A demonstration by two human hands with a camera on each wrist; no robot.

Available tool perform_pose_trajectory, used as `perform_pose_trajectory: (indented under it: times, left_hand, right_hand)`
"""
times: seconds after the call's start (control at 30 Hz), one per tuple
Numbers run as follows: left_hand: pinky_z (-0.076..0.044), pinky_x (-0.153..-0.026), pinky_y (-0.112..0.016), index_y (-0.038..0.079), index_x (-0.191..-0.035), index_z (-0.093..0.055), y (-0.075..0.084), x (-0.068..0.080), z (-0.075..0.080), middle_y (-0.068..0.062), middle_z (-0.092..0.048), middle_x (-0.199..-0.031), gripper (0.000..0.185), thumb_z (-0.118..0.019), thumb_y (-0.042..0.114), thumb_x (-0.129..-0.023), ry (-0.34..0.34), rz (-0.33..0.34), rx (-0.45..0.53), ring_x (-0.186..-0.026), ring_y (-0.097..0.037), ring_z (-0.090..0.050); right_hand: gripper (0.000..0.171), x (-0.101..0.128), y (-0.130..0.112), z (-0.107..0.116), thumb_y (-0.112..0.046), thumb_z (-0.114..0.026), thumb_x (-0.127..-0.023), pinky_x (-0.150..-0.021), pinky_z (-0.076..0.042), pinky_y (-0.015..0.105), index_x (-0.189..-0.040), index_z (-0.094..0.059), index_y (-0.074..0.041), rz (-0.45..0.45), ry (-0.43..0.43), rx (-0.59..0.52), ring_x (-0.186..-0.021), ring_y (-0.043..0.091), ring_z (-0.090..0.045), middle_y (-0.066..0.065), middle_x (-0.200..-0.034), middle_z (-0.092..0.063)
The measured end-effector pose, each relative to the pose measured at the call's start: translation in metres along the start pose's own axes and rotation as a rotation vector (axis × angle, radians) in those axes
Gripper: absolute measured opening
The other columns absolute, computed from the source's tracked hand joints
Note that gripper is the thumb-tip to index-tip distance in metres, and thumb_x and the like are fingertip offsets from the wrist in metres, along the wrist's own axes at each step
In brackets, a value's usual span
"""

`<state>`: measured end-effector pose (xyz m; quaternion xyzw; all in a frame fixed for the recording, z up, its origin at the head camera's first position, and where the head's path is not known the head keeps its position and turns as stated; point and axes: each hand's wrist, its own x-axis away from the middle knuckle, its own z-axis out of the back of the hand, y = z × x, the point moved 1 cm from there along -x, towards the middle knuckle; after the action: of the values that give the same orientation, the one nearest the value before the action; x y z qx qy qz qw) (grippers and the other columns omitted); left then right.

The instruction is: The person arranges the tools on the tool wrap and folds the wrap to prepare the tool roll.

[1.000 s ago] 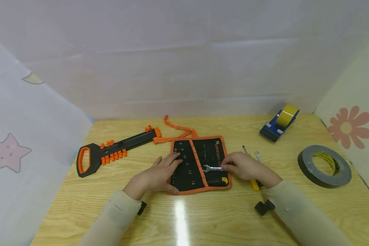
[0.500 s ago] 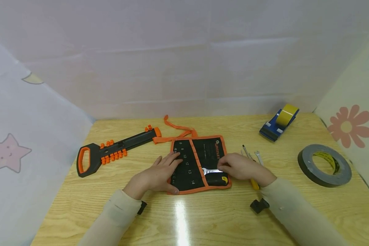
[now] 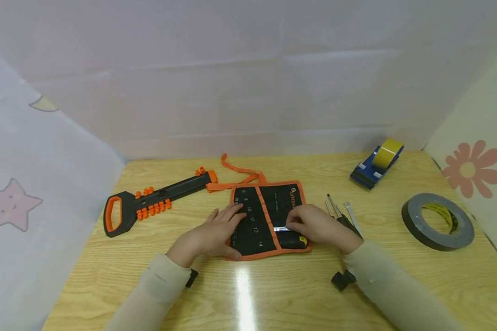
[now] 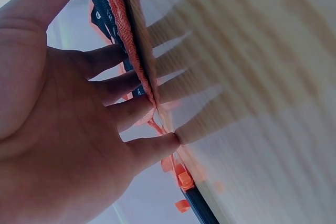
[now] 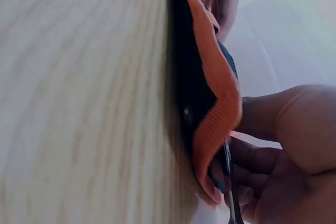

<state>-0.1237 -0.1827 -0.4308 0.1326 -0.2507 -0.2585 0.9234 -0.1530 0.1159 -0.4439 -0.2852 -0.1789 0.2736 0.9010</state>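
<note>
A black tool roll (image 3: 269,216) with orange trim lies unrolled mid-table, with size numbers printed on its pockets. My left hand (image 3: 215,234) lies flat with spread fingers on the roll's left half (image 4: 113,19). My right hand (image 3: 314,224) pinches a small silver wrench (image 3: 282,228), most of which is hidden in the roll's right pocket. In the right wrist view the wrench shank (image 5: 230,182) runs between my fingers beside the orange edge (image 5: 215,108).
A black and orange handled holder (image 3: 153,204) lies at the left. Loose small tools (image 3: 341,212) rest right of the roll. A blue tape dispenser (image 3: 374,165) and a grey tape roll (image 3: 436,221) sit at the right. Fabric walls surround the table.
My right hand has slid the wrench leftward and deeper into the roll's pocket, so less of its silver head shows. The left hand has stayed in place.
</note>
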Motion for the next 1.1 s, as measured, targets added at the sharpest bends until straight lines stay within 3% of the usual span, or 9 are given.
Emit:
perform_pose_trajectory:
  times: [0.23, 0.53, 0.87, 1.1]
  left_hand:
    - [-0.010, -0.135, -0.067, 0.006, -0.170, -0.030, -0.001, -0.001, -0.001, -0.013, -0.006, -0.183, 0.110, -0.089, 0.047, -0.088, -0.005, 0.006, -0.003, -0.171, -0.037, -0.002]
    - [-0.010, -0.135, -0.067, 0.006, -0.170, -0.030, 0.000, -0.001, 0.000, -0.013, -0.006, -0.183, 0.109, -0.089, 0.046, -0.088, -0.003, 0.006, 0.003, -0.171, -0.038, -0.002]
    - [-0.010, -0.134, -0.069, 0.006, -0.170, -0.029, 0.000, -0.001, 0.000, -0.014, -0.005, -0.183, 0.110, -0.090, 0.046, -0.088, 0.002, 0.001, 0.007, -0.170, -0.038, -0.004]
    - [-0.010, -0.134, -0.069, 0.006, -0.170, -0.029, -0.001, 0.000, 0.000, -0.014, -0.005, -0.183, 0.110, -0.090, 0.046, -0.088, 0.001, 0.004, 0.008, -0.171, -0.038, -0.004]
  right_hand:
    - [0.010, 0.001, -0.002, -0.004, -0.013, -0.075, -0.103, -0.073, -0.053, 0.028, -0.105, -0.084, -0.011, 0.044, 0.059, 0.048, -0.082, 0.008, -0.061, -0.002, -0.098, -0.070]
    - [0.014, 0.013, 0.004, 0.001, -0.010, -0.077, -0.100, -0.086, -0.057, 0.038, -0.112, -0.084, -0.010, 0.100, 0.104, 0.105, -0.097, 0.020, -0.068, 0.000, -0.106, -0.073]
    - [0.009, 0.036, 0.022, 0.021, -0.016, -0.081, -0.097, -0.091, -0.044, 0.047, -0.106, -0.084, -0.017, 0.074, 0.170, 0.129, -0.097, 0.019, -0.060, -0.004, -0.102, -0.074]
    - [0.011, 0.048, 0.035, 0.024, -0.019, -0.087, -0.092, -0.081, -0.030, 0.039, -0.102, -0.084, -0.018, 0.014, 0.190, 0.152, -0.096, 0.020, -0.053, -0.006, -0.098, -0.072]
